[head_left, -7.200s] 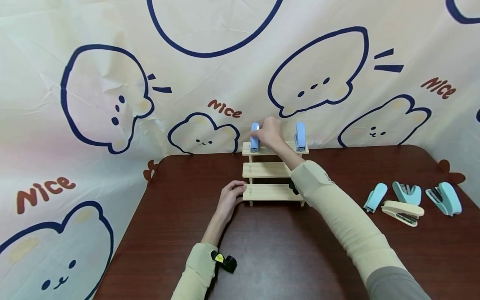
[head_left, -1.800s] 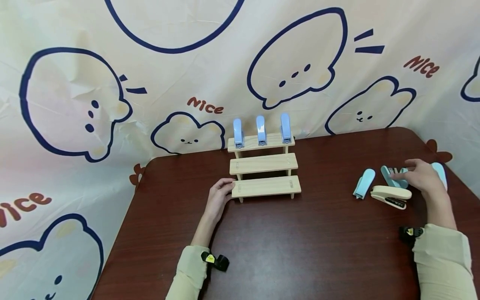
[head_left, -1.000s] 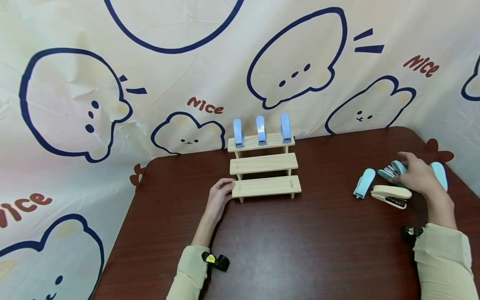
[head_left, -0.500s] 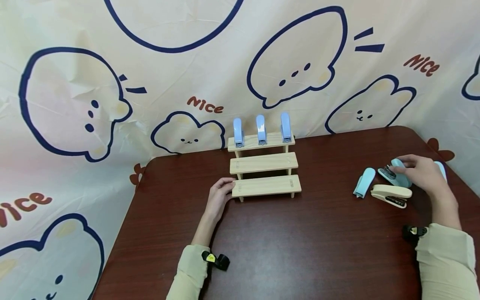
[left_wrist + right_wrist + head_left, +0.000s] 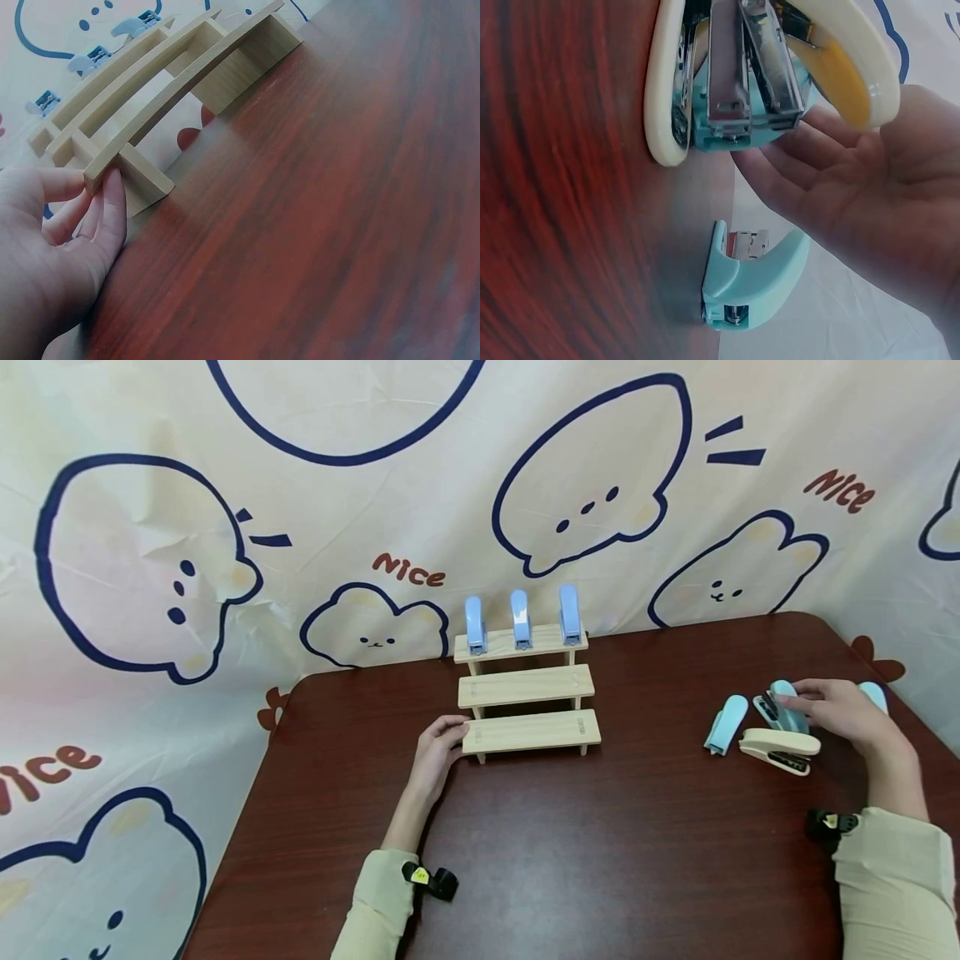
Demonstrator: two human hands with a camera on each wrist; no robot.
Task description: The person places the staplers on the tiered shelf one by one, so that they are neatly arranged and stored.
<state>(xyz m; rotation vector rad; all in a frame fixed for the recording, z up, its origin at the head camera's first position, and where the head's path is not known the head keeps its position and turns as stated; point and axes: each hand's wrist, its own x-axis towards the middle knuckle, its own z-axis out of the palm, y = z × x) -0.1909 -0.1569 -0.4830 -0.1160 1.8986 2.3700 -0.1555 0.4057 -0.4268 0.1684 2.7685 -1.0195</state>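
Teal stapler (image 5: 792, 717) pinched between thumb and fingers of right hand (image 5: 842, 708) at right side of dark wooden table (image 5: 637, 843), just behind cream stapler (image 5: 780, 741); whether lifted, cannot tell. Second teal stapler (image 5: 727, 722) near, to left; third teal stapler (image 5: 873, 695) partly hidden beyond right hand. Well apart, left hand (image 5: 438, 752) grips left end of lowest shelf on three-tier wooden rack (image 5: 525, 686). Three blue staplers (image 5: 521, 620) stand along top shelf, before cartoon-printed backdrop (image 5: 420, 518).

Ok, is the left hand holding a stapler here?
No, the left hand pinches the left end of the bottom wooden shelf.
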